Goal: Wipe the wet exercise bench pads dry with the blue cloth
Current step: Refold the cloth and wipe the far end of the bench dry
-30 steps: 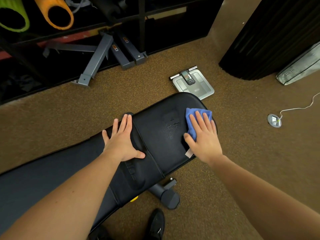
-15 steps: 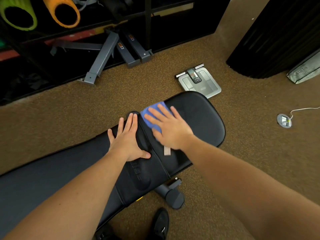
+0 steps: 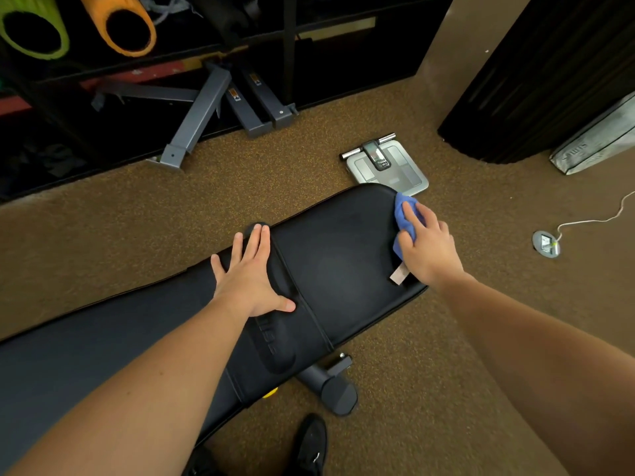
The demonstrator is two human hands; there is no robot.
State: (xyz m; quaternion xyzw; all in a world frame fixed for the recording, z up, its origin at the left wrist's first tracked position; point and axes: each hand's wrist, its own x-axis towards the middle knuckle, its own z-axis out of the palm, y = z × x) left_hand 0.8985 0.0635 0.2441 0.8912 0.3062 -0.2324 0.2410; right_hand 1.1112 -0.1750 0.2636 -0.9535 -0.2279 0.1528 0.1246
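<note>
The black exercise bench runs from the lower left to the centre, with a long back pad [image 3: 103,345] and a shorter seat pad [image 3: 340,266]. My left hand [image 3: 252,276] lies flat with straight fingers on the seam between the two pads. My right hand [image 3: 426,245] presses the blue cloth [image 3: 402,214] flat against the seat pad's far right edge. A pale tag [image 3: 398,273] of the cloth sticks out below my palm. Most of the cloth is hidden under my fingers.
A grey body scale [image 3: 388,164] lies on the brown carpet just beyond the seat pad. Grey metal legs [image 3: 199,118] and rolled mats [image 3: 127,25] sit by the dark rack at the back. A floor socket with a white cable [image 3: 546,243] is at the right. My black shoe [image 3: 311,444] stands below the bench foot [image 3: 338,393].
My right hand swept the cloth left to the seam beside my left hand, then back across the seat pad to its far right edge. My left hand stayed in place.
</note>
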